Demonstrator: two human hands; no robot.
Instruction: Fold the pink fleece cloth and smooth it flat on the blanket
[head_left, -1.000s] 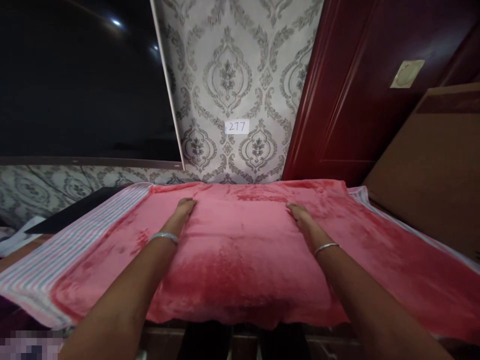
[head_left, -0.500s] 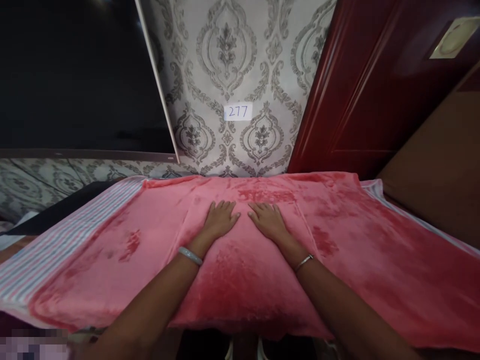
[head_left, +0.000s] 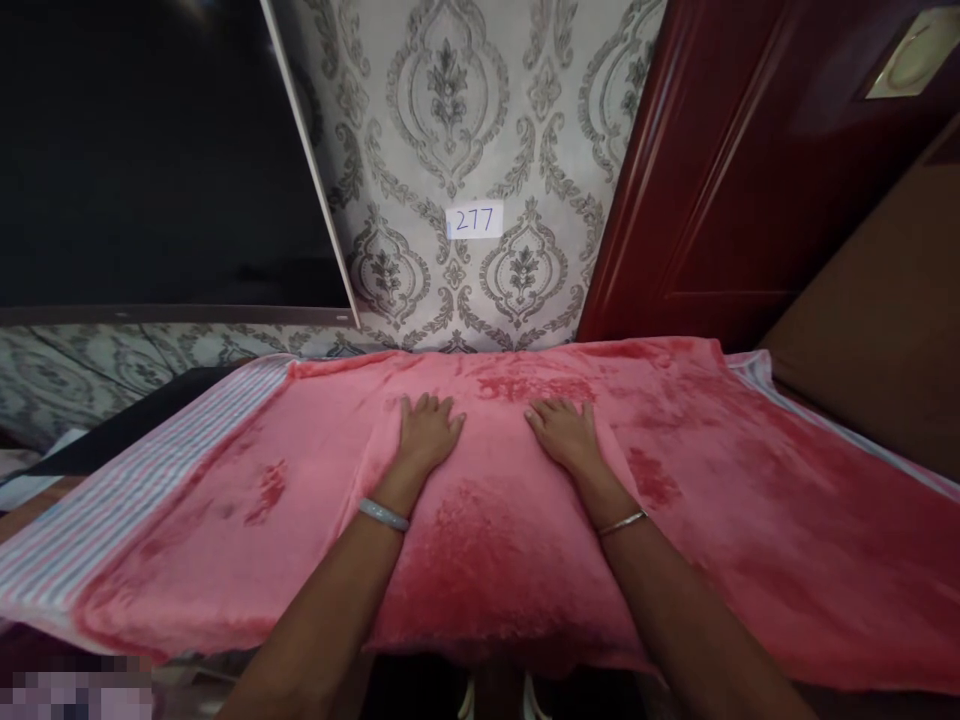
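Observation:
A fuzzy pink-red blanket is spread across the surface before me, with darker, brushed-looking patches in its pile. My left hand rests palm down on it, left of the middle, fingers stretched out. On the other side, my right hand also lies flat, fingers extended over the pile. A striped cloth shows beneath the blanket along its left side and at the far right corner. Bangles circle both wrists. A folded or layered panel of the blanket seems to lie under my hands.
A patterned wall stands right behind the surface, bearing a paper label marked 277. A large dark screen is at the left. To the right are a dark red door and a brown panel.
My hands have moved apart over the blanket, the left slightly leftward and the right to the right. Both remain flat on the pile.

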